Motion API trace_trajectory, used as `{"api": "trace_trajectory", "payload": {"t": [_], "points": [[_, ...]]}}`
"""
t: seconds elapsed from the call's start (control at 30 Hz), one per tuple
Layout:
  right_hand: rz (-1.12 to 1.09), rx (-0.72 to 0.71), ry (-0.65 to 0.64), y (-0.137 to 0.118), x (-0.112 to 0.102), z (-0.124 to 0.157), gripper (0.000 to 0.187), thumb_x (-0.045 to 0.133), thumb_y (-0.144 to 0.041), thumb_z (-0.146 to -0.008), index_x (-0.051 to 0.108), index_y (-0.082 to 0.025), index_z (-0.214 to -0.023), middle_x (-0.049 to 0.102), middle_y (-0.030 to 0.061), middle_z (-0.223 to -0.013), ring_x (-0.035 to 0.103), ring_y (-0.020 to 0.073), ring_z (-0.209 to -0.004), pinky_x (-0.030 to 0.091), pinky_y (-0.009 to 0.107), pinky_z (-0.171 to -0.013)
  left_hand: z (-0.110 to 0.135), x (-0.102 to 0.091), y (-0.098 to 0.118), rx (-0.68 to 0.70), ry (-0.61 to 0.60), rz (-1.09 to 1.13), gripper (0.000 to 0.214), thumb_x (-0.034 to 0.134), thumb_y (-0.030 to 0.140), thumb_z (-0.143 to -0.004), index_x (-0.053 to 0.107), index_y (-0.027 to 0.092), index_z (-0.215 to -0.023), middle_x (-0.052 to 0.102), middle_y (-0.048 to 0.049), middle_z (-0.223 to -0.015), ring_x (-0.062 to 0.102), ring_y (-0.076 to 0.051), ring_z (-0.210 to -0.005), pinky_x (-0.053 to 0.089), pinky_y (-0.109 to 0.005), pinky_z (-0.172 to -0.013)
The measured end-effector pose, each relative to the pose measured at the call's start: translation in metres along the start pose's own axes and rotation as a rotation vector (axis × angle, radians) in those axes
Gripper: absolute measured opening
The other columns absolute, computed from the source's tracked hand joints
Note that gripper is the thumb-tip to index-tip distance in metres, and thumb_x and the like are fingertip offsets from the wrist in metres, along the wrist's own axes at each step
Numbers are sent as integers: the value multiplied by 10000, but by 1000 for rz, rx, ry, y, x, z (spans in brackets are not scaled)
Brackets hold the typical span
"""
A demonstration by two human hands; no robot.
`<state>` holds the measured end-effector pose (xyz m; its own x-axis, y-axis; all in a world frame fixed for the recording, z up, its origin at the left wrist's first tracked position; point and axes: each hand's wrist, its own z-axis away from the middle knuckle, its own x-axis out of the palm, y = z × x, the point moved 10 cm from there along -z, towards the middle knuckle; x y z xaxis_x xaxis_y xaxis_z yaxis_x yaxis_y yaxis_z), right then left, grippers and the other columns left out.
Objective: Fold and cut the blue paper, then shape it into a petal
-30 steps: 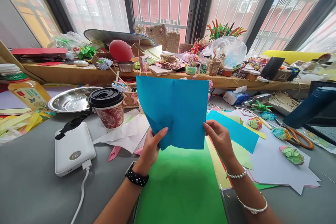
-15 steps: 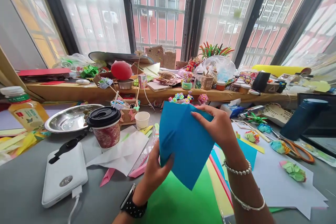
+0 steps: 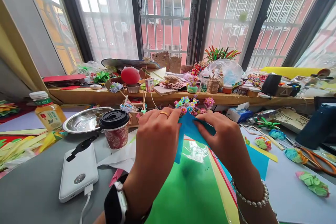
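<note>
A sheet of blue paper [image 3: 187, 126], bent along a crease, is held up between my two hands in the middle of the view. On its left side my left hand [image 3: 157, 136] is closed on the edge, its back toward me and its fingertips partly hidden. My right hand [image 3: 223, 134] pinches the upper right edge between thumb and fingers. Beneath the paper lies a glossy green sheet [image 3: 189, 189]. Just behind the hands stands a bunch of small pink and blue craft flowers [image 3: 187, 103].
To the left are a lidded paper cup [image 3: 115, 134], a white power bank [image 3: 78, 171], a metal dish [image 3: 72, 122] and a juice bottle [image 3: 49, 113]. On the right lie crumpled paper pieces [image 3: 313, 183], orange-handled scissors [image 3: 315, 157] and a dark tumbler [image 3: 316, 126]. Craft supplies crowd the wooden ledge [image 3: 86, 95].
My left hand has moved from the paper's lower left up to its upper left edge, turning its back to me. The blue paper now shows less of its face. The view has shifted left.
</note>
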<state>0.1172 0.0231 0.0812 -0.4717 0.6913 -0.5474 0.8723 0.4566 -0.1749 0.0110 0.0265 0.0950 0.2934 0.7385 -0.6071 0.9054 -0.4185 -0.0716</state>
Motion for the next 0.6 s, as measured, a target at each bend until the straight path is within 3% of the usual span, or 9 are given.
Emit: {"api": "trace_trajectory", "payload": {"t": [0.13,0.27,0.37,0.43,0.6], "points": [[-63,-77,-84,-3,-3,0,109,525,-184,-780,632,-174,-797,659,40,-765,577,184,-724,455,317,-672,-12,13,0,12,-120,46,161,549,152,-741,667,242,-805,685,-16,-687,624,-237,-598,439,-324,-534],[108,-80,12,3,-15,0,109,556,-217,-773,630,-189,-848,653,42,-822,561,214,-821,389,435,-841,-11,17,-1,58,-137,208,144,579,174,-725,674,252,-800,695,-3,-714,635,-215,-636,442,-297,-557],[308,-74,107,0,-20,1,143,549,-210,-780,629,-202,-898,645,44,-910,532,253,-933,184,561,-971,-8,17,2,111,-124,272,125,591,171,-713,676,237,-775,686,-3,-684,624,-188,-623,448,-280,-576],[372,-88,128,-7,-19,2,171,533,-186,-787,622,-200,-932,641,46,-954,516,264,-975,95,581,-995,-6,14,5,136,-97,278,117,581,169,-721,673,220,-772,674,-10,-656,616,-184,-626,454,-282,-592],[256,-127,89,-18,-11,2,171,513,-218,-805,613,-200,-943,650,35,-935,545,230,-936,85,548,-1023,-3,8,9,155,-28,285,136,536,156,-755,657,206,-791,652,-10,-631,600,-166,-632,457,-287,-645]]}}
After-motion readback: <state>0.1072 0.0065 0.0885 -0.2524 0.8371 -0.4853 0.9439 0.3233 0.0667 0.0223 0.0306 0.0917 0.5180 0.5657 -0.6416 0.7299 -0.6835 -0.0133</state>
